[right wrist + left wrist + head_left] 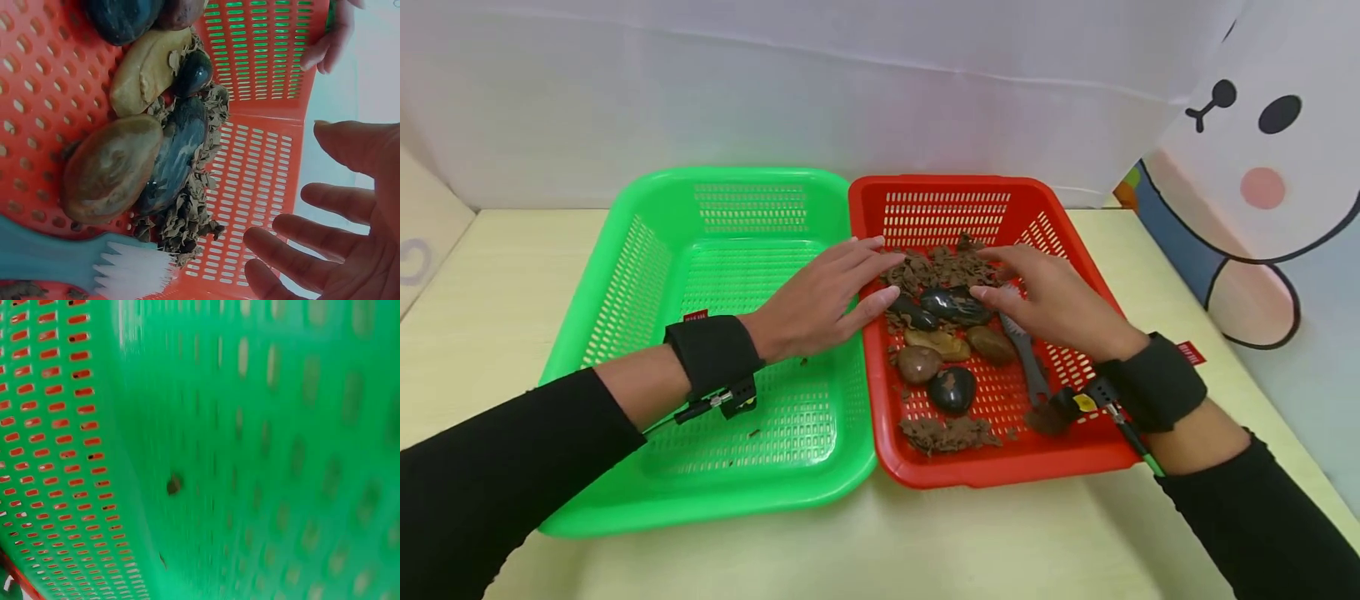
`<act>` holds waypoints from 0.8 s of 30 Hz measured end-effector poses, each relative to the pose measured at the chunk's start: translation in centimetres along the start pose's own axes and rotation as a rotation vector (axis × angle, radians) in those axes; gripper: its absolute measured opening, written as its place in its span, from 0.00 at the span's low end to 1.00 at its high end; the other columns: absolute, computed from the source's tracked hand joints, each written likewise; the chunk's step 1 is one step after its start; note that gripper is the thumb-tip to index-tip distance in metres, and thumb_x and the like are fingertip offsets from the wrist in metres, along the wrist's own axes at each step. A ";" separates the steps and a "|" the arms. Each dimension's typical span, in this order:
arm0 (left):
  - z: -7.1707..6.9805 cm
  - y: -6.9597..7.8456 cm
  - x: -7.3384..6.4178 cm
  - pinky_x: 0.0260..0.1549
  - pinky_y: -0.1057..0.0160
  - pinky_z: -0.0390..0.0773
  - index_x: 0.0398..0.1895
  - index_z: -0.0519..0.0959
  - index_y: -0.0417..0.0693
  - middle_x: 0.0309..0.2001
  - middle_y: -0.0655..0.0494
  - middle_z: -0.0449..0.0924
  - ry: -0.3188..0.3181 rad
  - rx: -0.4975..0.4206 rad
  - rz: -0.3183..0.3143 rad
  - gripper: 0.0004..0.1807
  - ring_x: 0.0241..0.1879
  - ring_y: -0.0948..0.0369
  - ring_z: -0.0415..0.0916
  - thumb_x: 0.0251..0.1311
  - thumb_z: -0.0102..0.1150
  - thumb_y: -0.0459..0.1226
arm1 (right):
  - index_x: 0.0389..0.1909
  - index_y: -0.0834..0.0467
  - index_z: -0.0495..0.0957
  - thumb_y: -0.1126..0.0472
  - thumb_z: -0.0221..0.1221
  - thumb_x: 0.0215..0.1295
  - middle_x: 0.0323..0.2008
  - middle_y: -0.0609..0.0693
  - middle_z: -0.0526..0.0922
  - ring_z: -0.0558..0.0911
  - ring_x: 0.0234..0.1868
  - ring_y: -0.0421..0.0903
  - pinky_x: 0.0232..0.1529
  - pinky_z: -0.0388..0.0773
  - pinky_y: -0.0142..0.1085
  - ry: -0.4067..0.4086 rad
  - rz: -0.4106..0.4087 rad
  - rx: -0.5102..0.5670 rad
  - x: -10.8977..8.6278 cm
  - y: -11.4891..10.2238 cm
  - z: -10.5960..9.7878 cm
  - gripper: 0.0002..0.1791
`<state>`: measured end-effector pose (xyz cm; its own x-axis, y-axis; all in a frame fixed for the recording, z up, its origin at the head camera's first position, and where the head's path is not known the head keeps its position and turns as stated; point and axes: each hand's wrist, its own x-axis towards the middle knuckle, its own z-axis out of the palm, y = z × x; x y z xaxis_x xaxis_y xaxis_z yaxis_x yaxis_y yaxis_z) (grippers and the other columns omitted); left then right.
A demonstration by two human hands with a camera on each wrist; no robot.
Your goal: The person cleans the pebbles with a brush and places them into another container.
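Observation:
My left hand point(823, 300) reaches across the shared side of the two baskets, fingers extended over the left edge of the red basket point(1000, 473). Over that basket's right part hovers my right hand point(1048, 296), its fingers spread and holding nothing in the right wrist view. Between the hands lie brown flakes point(936, 271) and a long black stone point(957, 306). Nearer me are a yellowish stone point(937, 342), a brown stone point(992, 344) and a round black stone point(952, 389). A grey-blue brush point(56, 256) with white bristles lies below my right hand.
The green basket point(700, 498) stands against the red one's left side, with a few dark crumbs point(174, 484) inside. Another heap of brown flakes point(951, 435) lies at the red basket's front. A white curtain point(775, 100) hangs behind both baskets on the pale table point(910, 550).

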<state>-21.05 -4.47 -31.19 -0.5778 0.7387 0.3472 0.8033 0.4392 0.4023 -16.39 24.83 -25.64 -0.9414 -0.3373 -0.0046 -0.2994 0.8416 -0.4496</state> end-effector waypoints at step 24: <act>-0.3 0.3 0.1 0.78 0.53 0.43 0.76 0.62 0.41 0.75 0.43 0.60 -0.021 0.022 -0.008 0.29 0.79 0.51 0.47 0.79 0.45 0.45 | 0.28 0.65 0.80 0.55 0.61 0.72 0.17 0.50 0.72 0.70 0.19 0.46 0.22 0.66 0.36 -0.309 0.338 -0.236 -0.7 0.9 -0.2 0.17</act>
<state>-20.93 -4.46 -30.75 -0.5815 0.7453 0.3262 0.8016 0.4566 0.3860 -16.03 25.92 -25.87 -0.9124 -0.1093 -0.3944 -0.0472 0.9853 -0.1639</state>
